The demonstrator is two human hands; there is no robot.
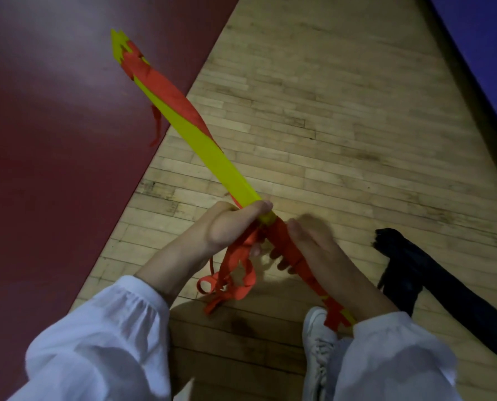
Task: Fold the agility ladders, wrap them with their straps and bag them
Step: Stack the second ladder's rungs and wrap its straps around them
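Wrapping seems underway: the folded agility ladder [212, 157] is gripped by the left hand [230, 224], the red strap [277, 237] by the blurred right hand [308, 241]; tight winding is needed next.

Smooth plastic rungs [212, 157], cloth straps [241, 282], matt wood floor [328, 111], glossy mat [53, 140].

Folded yellow ladder bundle [212, 157], held aslant above floor, red strap [166, 88] spiralled round; loose loops dangling.
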